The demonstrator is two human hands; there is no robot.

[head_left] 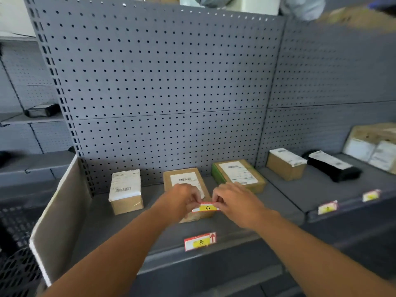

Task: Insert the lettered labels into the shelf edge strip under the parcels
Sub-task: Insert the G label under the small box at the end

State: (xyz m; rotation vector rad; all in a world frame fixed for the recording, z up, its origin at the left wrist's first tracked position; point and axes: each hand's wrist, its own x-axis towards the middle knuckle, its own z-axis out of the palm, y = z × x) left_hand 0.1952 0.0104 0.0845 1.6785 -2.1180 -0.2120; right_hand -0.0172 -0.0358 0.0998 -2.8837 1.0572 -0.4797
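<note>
Both hands raised over the grey shelf (111,213), in front of the middle parcel (184,181). Left hand (182,200) and right hand (233,202) each pinch one short end of the G label (206,207) between thumb and fingertips; other fingers curled in. The label is held in the air, its long axis running left to right, printed face toward the camera, the letter G upright on a yellow patch inside a red border. It is clear of the shelf edge strip (231,243), which lies nearer and lower.

B label (200,242) sits in the strip below the hands, long axis along the strip, red arrow at its right end pointing up toward the far side. Two more labels (327,207) stand in the strip of the right bay; lettering too blurred to read.

Left parcel (125,190) upright; green-edged parcel (239,174) lies flat right of the middle one. Pegboard back panel (160,82) behind.
</note>
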